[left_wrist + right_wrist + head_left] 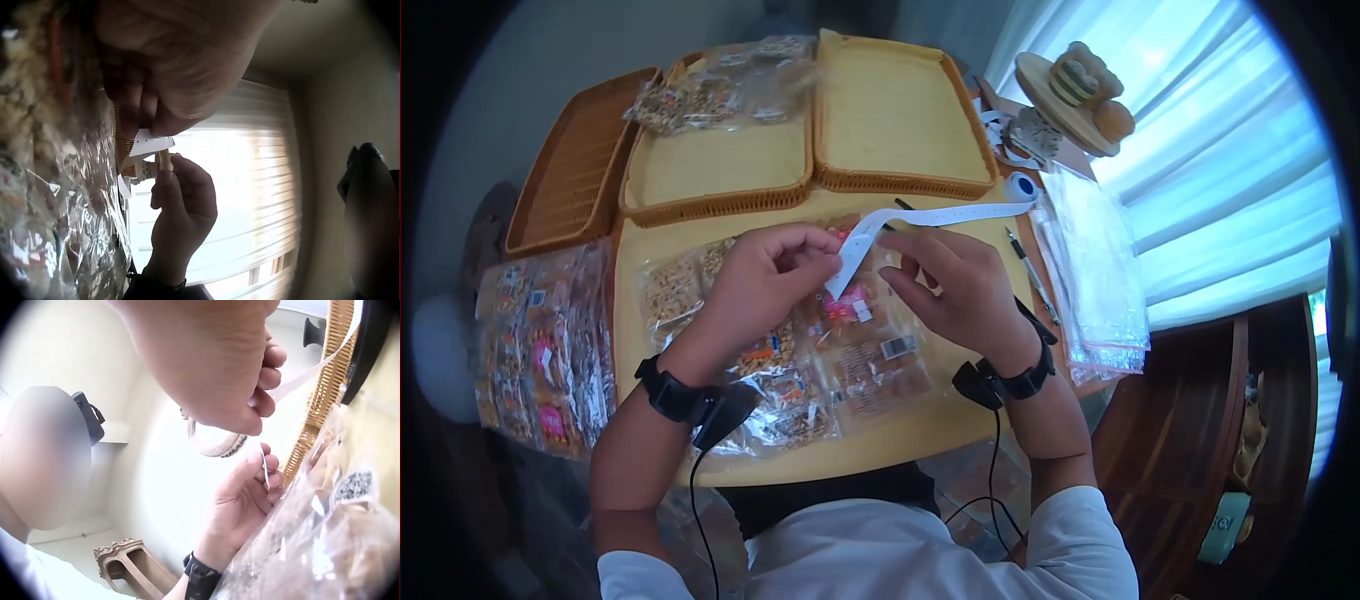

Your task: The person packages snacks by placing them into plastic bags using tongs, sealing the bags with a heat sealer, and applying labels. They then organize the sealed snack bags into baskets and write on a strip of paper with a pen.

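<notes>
My left hand (775,265) pinches the end of a white paper label strip (855,258) between thumb and fingers, over the table. From there the strip runs right to a small roll (1020,187) by the baskets. My right hand (945,280) is close beside the held end, fingers bent and fingertips right at the strip's edge. In the right wrist view the strip (306,378) passes behind the right fingers; I cannot tell whether they grip it. Below both hands lie clear packets of nuts and grains (780,380), one with a pink label (847,305).
Wicker baskets (900,185) line the table's far side, the middle one holding packets (730,85). More packets (545,345) hang over the left edge. On the right are a pen (1030,270), clear plastic bags (1095,270) and a round wooden board (1060,105) with ornaments.
</notes>
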{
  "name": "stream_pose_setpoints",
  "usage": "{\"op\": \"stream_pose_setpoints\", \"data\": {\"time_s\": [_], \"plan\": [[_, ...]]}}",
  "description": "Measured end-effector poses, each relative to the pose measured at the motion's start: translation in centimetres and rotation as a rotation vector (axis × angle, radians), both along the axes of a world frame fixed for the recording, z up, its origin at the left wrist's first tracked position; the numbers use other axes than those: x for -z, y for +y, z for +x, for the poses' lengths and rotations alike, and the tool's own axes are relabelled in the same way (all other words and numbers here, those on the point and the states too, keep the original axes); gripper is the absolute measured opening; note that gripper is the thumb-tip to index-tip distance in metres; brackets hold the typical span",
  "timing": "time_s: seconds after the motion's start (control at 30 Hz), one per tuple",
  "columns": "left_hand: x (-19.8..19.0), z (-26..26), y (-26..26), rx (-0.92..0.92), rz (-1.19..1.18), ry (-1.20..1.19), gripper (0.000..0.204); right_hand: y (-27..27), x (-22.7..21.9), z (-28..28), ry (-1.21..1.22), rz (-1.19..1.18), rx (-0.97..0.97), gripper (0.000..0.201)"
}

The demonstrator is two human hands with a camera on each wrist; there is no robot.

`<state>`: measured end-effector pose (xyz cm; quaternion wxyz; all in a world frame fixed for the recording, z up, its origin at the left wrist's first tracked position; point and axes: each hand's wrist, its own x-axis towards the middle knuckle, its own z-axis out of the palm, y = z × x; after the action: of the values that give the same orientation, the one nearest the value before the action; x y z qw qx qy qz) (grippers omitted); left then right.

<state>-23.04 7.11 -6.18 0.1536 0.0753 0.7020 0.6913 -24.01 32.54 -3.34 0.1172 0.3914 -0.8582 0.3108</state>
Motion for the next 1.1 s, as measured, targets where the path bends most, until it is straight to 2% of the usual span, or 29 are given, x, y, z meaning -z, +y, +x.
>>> {"op": "stream_pose_setpoints", "data": {"time_s": [0.1, 0.17, 0.23, 0.27, 0.37, 0.43, 0.5, 0.6, 0.67, 0.7, 0.77, 0.83, 0.9, 0.97, 1.1], "plan": [[-0.4, 0.3, 0.1, 0.040, -0.030, -0.019, 0.019, 0.4, 0.8, -0.3, 0.062, -0.005, 0.170, 0.022], [0.1, 0.4, 0.2, 0.079, -0.051, 0.049, 0.018, 1.0, 1.6, -0.7, 0.210, 0.154, 0.121, 0.026], [0.5, 0.2, 0.4, 0.079, 0.003, 0.057, 0.019, 1.6, 1.0, -0.6, 0.229, 0.200, 0.146, 0.026], [0.6, 0.2, 0.4, 0.075, 0.057, 0.055, 0.020, 2.6, 0.5, -0.5, 0.250, 0.257, 0.159, 0.026], [0.6, 0.0, 0.2, 0.019, 0.019, 0.112, 0.022, 7.0, -2.2, 0.3, 0.245, 0.388, 0.197, 0.030], [0.5, 0.0, 0.0, 0.019, -0.002, 0.092, 0.023, 10.8, -3.8, 0.9, 0.280, 0.363, 0.242, 0.029], [0.7, -0.3, -0.1, 0.023, -0.020, 0.079, 0.024, 14.3, -5.2, 2.2, 0.223, 0.472, 0.393, 0.031], [0.9, -0.2, -0.1, 0.053, -0.069, 0.108, 0.024, 18.7, -5.6, 4.2, 0.161, 0.521, 0.421, 0.033], [-0.3, 0.4, 0.1, 0.119, -0.272, 0.252, 0.025, 20.1, -5.5, 6.1, -0.009, 0.560, 0.517, 0.034], [-0.6, 0.4, 0.2, 0.128, -0.280, 0.259, 0.025, 19.9, -5.5, 7.0, -0.007, 0.551, 0.526, 0.034], [-1.0, 0.5, 0.3, 0.185, -0.307, 0.409, 0.024, 18.6, -5.2, 8.8, 0.146, 0.392, 0.665, 0.032], [-2.4, 0.2, 0.7, 0.190, -0.380, 0.458, 0.026, 16.3, -4.4, 10.5, -0.017, 0.163, 0.696, 0.021], [-3.3, -0.7, 0.8, 0.204, -0.464, 0.515, 0.028, 13.6, -2.4, 11.5, -0.002, 0.143, 0.590, 0.020], [-2.7, -2.1, 0.9, 0.190, -0.625, 0.528, 0.032, 11.2, 0.1, 11.0, 0.165, 0.192, 0.580, 0.019], [-2.1, -3.8, 2.0, 0.191, -0.837, 0.628, 0.041, 10.1, 3.7, 7.1, 0.304, 0.159, 0.685, 0.019]]}}
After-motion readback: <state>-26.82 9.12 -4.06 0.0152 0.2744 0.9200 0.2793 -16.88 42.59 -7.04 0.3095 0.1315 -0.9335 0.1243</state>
